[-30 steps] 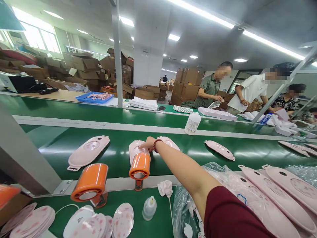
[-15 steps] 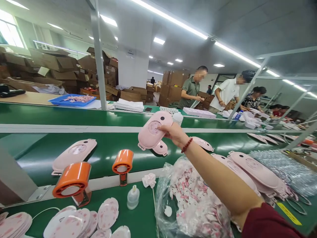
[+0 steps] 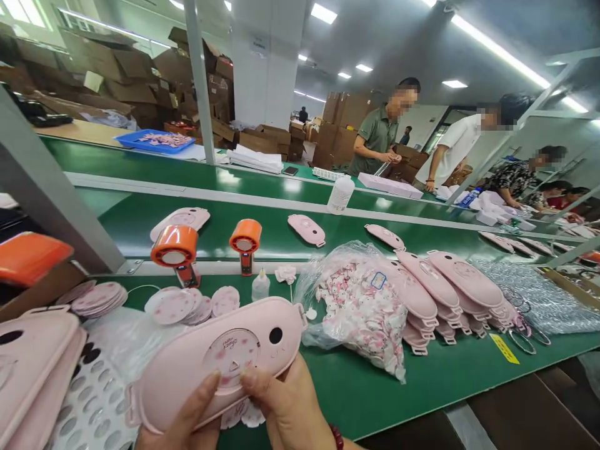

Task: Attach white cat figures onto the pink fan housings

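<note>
I hold a long rounded pink plastic shell (image 3: pixel 164 375) low in front of me, tilted. It has a round patterned disc at its middle, a black dot near one end and small lugs at its ends. My left hand (image 3: pixel 190 415) grips its lower edge, with a finger reaching to the disc. My right hand (image 3: pixel 293 397), with a red bead bracelet at the wrist, grips the near right edge, its thumb at the rim of the disc. The fingers beneath the shell are hidden. Loose pink-spotted round discs (image 3: pixel 169 306) lie just beyond it.
A plastic bag of small pink-and-white pieces (image 3: pixel 360 312) lies right of centre, beside stacked pink shells (image 3: pixel 464 275). Two orange round-headed devices (image 3: pixel 174 245) stand at the belt's edge, near a small squeeze bottle (image 3: pixel 260 286). More shells lie at left by a sticker sheet (image 3: pixel 89 400). Co-workers (image 3: pixel 382 134) stand beyond.
My right hand has drawn the pink shell from over the belt down close to me. My left hand has come into view and grips it too. The view has tilted downward.
</note>
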Action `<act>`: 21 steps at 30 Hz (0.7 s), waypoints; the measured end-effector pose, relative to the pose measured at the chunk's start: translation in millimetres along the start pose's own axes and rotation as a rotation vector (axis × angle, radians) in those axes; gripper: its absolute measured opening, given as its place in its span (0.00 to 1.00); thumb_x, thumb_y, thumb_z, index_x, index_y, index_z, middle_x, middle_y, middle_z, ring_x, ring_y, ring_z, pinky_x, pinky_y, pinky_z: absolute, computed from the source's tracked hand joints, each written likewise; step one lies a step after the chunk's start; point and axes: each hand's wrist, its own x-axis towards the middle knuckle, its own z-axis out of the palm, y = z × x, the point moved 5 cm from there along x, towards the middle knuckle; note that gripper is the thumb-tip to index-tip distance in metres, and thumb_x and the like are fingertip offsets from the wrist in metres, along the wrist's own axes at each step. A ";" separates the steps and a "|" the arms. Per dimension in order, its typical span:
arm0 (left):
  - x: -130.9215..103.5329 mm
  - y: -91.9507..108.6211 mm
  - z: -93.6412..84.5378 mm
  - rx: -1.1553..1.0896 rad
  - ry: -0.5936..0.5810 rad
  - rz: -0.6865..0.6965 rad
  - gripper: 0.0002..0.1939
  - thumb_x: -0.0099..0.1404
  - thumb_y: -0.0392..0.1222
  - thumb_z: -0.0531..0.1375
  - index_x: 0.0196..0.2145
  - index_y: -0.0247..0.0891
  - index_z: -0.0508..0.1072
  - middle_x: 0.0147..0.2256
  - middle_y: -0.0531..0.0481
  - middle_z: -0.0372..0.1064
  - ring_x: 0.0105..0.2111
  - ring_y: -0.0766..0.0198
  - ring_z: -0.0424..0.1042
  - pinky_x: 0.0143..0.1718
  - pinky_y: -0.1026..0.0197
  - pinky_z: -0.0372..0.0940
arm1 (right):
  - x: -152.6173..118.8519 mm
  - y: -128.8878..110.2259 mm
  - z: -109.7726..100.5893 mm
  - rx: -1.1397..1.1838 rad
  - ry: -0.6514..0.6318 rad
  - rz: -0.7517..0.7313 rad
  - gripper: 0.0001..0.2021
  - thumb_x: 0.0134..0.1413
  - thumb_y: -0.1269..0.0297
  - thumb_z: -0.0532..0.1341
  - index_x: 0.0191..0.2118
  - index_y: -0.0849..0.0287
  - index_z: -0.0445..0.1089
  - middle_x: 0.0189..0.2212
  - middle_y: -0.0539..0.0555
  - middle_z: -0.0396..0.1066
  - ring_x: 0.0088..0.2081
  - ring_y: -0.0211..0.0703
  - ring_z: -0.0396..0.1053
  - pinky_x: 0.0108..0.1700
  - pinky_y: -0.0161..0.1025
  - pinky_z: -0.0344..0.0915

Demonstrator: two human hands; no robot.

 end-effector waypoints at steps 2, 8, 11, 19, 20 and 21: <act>-6.8 10.3 5.4 -0.064 0.006 -0.030 0.40 0.48 0.30 0.71 0.58 0.54 0.71 0.57 0.52 0.73 0.57 0.48 0.70 0.45 0.58 0.75 | -5.0 1.8 -10.8 -0.026 -0.025 0.056 0.35 0.39 0.58 0.77 0.55 0.57 0.69 0.48 0.59 0.77 0.54 0.58 0.73 0.60 0.55 0.67; -9.2 13.3 -20.4 0.017 0.001 -0.099 0.46 0.41 0.26 0.71 0.58 0.51 0.70 0.53 0.52 0.75 0.56 0.46 0.71 0.46 0.54 0.75 | -0.9 -54.1 -37.6 -0.536 -0.030 -0.126 0.28 0.44 0.51 0.73 0.51 0.54 0.71 0.51 0.54 0.74 0.52 0.50 0.70 0.55 0.43 0.67; -8.0 5.1 -27.7 0.062 -0.119 -0.127 0.45 0.43 0.27 0.71 0.59 0.46 0.69 0.48 0.50 0.79 0.57 0.44 0.69 0.53 0.48 0.71 | 1.5 -63.8 -24.0 -0.899 -0.167 -0.072 0.23 0.43 0.56 0.74 0.47 0.54 0.76 0.45 0.51 0.76 0.45 0.46 0.72 0.48 0.39 0.68; -13.6 3.0 -23.3 0.049 -0.046 -0.077 0.44 0.42 0.30 0.71 0.58 0.50 0.71 0.57 0.53 0.72 0.58 0.47 0.68 0.47 0.58 0.73 | 2.0 -34.5 -15.7 -0.799 -0.098 0.052 0.16 0.44 0.55 0.74 0.39 0.56 0.78 0.30 0.48 0.74 0.27 0.36 0.65 0.30 0.32 0.65; -13.4 3.6 -21.0 0.044 -0.045 -0.075 0.44 0.42 0.31 0.72 0.58 0.51 0.71 0.58 0.54 0.72 0.58 0.48 0.69 0.47 0.58 0.73 | 2.0 -31.7 -16.2 -0.788 -0.091 0.063 0.16 0.44 0.55 0.74 0.39 0.56 0.78 0.30 0.48 0.74 0.27 0.35 0.65 0.30 0.32 0.65; -12.6 4.3 -19.3 0.043 -0.037 -0.075 0.44 0.42 0.31 0.72 0.58 0.52 0.71 0.58 0.54 0.72 0.58 0.48 0.69 0.48 0.57 0.72 | 2.4 -30.1 -16.4 -0.786 -0.086 0.067 0.16 0.44 0.56 0.74 0.39 0.56 0.78 0.30 0.48 0.74 0.27 0.36 0.66 0.30 0.32 0.66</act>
